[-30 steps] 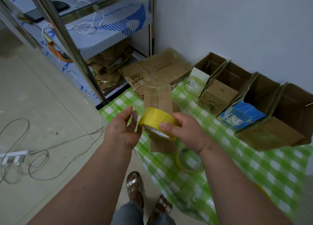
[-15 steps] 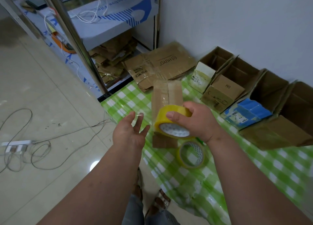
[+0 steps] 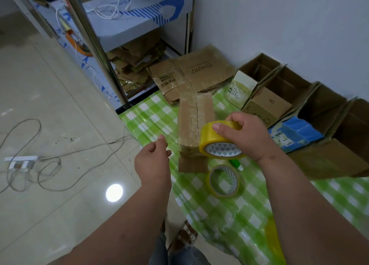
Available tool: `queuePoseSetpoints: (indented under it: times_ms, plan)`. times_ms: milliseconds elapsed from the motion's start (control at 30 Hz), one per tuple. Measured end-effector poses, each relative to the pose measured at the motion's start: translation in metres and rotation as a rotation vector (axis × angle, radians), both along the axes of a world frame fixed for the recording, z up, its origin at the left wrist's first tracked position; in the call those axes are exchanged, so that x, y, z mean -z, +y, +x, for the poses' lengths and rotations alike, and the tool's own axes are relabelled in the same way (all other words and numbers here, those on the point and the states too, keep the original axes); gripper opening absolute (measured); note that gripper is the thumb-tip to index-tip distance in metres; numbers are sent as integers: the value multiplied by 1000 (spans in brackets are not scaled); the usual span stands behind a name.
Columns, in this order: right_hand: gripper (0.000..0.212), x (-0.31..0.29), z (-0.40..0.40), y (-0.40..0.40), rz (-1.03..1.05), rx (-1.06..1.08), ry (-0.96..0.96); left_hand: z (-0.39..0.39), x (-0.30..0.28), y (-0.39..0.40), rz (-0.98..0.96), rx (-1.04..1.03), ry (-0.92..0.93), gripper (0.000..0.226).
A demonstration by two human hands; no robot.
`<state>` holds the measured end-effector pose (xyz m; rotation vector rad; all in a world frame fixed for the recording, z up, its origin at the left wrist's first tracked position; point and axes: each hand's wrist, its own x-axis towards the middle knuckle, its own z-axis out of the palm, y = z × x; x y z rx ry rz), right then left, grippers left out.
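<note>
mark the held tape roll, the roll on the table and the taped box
held tape roll (image 3: pixel 207 139), head view, yellow outer band
other tape roll (image 3: pixel 229 172), head view, patterned inner core
taped box (image 3: pixel 189 125), head view, top face

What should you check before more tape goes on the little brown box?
1. Tape roll gripped firmly: ok, the right hand curls its fingers over it.
2. Tape end pulled free: cannot tell. The left hand pinches thumb to fingertip, but no strip shows clearly.
3. Small box lying steady: ok, it lies flat on the checked tablecloth.
4. Top seam closed: ok, it looks shut under shiny tape.
5. Near end closed: not ok, a flap seems to stick out flat.
6. Spare roll out of the way: ok, it lies flat, nearer the person than the box.
</note>
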<state>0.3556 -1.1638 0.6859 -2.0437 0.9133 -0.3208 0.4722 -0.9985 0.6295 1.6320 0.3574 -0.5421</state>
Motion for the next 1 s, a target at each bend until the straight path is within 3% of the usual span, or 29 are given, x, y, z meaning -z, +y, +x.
queuePoseSetpoints:
  times_ms: [200, 367, 533, 633, 1000]
  plan:
    - [36, 2, -4, -1, 17, -9, 4, -2, 3, -6, -88, -114, 147, 18]
    - [45, 1, -6, -5, 31, -21, -2, -8, 3, -12, -100, -88, 105, 25]
    - [41, 2, -3, -9, 36, -44, -2, -5, -3, -20, -230, -220, 219, 21]
    - [45, 2, -5, -9, 49, -49, -23, 0, -6, -22, -299, -301, 267, 46]
    - [35, -1, -7, -12, 27, -106, -21, 21, -5, -22, -260, -157, 389, 56]
